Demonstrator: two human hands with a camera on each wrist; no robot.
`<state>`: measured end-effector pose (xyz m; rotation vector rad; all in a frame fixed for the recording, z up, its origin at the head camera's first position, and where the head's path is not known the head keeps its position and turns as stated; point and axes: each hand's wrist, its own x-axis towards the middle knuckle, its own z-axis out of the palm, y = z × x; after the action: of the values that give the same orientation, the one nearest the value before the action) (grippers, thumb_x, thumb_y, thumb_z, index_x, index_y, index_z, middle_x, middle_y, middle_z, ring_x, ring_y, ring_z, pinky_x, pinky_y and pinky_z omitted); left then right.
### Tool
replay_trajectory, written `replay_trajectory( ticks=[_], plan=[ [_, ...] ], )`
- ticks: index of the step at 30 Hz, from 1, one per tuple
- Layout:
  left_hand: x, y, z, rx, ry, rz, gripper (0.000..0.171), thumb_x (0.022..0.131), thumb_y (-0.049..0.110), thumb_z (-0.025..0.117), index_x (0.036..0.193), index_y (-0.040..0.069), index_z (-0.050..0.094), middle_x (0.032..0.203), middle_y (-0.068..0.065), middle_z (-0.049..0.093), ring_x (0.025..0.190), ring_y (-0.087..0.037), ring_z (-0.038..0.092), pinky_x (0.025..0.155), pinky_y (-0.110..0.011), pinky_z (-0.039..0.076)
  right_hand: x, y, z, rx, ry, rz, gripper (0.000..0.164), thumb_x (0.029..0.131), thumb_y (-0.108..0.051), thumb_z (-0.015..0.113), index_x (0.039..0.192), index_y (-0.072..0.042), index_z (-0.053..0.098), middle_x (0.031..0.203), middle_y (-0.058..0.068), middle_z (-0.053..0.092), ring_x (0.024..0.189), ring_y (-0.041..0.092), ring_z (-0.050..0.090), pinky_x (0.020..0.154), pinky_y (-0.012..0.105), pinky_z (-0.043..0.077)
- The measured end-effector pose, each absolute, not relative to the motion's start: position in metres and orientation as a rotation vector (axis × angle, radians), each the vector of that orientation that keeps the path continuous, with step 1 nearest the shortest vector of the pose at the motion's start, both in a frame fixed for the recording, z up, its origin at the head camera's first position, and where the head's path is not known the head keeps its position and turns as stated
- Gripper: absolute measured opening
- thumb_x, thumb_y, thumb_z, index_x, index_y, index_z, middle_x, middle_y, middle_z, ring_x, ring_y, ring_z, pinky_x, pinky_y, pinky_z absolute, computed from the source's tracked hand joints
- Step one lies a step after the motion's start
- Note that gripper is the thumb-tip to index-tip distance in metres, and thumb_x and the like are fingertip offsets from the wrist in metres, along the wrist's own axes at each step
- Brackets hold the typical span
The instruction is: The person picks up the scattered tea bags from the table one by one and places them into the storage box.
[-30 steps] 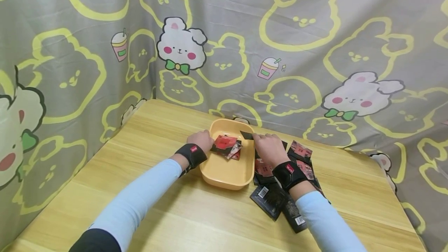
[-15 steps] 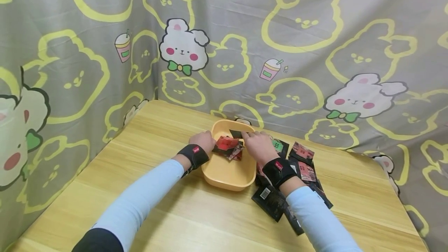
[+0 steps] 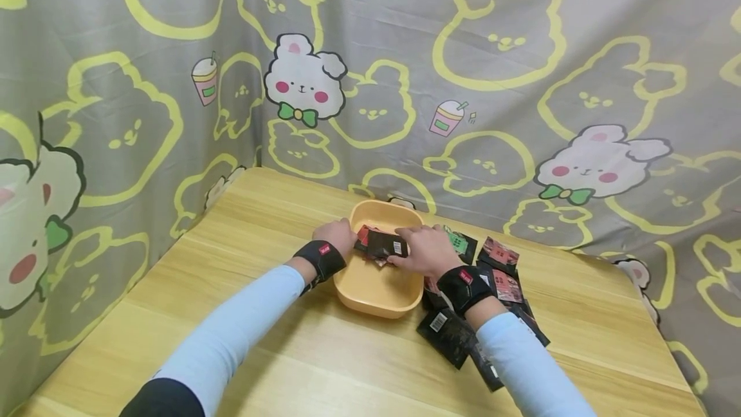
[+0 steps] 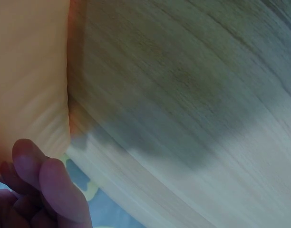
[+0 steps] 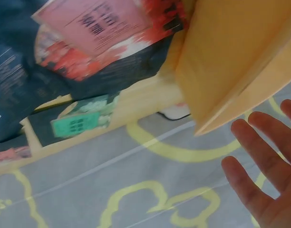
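Observation:
My left hand (image 3: pixel 336 237) grips the left rim of a yellow-orange plastic basin (image 3: pixel 376 301); in the left wrist view its curled fingers (image 4: pixel 60 190) are against the basin's outer wall (image 4: pixel 31 71). A black packet (image 3: pixel 384 246), barcode side up, lies over red-and-black packets (image 3: pixel 363 235) inside the basin. My right hand (image 3: pixel 428 250) is over the basin's right rim, thumb and index finger spread apart at the black packet's right edge. In the right wrist view the other fingers (image 5: pixel 255 147) are straight and spread. The thumb is hidden there.
Several more packets lie right of the basin, among them a green-labelled one (image 3: pixel 460 243), red-labelled ones (image 3: pixel 499 254) and a black one with a barcode (image 3: pixel 444 334). A patterned curtain (image 3: pixel 370 82) hangs behind the wooden table (image 3: pixel 260 352).
My right hand has moved left over the basin, and the black packet has come down from the air onto the other packets. The left hand has kept its place on the rim.

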<state>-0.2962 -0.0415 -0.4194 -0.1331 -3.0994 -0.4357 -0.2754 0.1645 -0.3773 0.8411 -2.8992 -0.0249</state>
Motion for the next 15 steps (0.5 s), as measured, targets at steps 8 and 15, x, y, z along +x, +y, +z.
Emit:
replay_trajectory(
  ticks=[8,15],
  plan=[
    [-0.298,-0.042,-0.421,-0.120,-3.101,-0.435,0.030,0.094,0.032,0.052,0.087,0.004,0.058,0.073,-0.011,0.064,0.069,-0.028,0.066,0.058,-0.041,0.051,-0.268,0.192,-0.374,0.758,-2.920,0.022,0.059,0.082,-0.052,0.061,0.127,-0.013,0.058,0.114,0.009,0.067,0.096,0.030,0.064,0.089,0.052,0.043],
    [-0.298,-0.041,-0.420,-0.123,-3.096,-0.462,0.030,0.093,0.031,0.053,0.087,0.003,0.058,0.074,-0.012,0.065,0.068,-0.029,0.066,0.057,-0.041,0.050,-0.258,0.219,-0.382,0.689,-2.861,0.081,0.060,0.081,-0.050,0.063,0.127,-0.013,0.057,0.117,0.009,0.066,0.100,0.031,0.063,0.086,0.053,0.044]
  ],
)
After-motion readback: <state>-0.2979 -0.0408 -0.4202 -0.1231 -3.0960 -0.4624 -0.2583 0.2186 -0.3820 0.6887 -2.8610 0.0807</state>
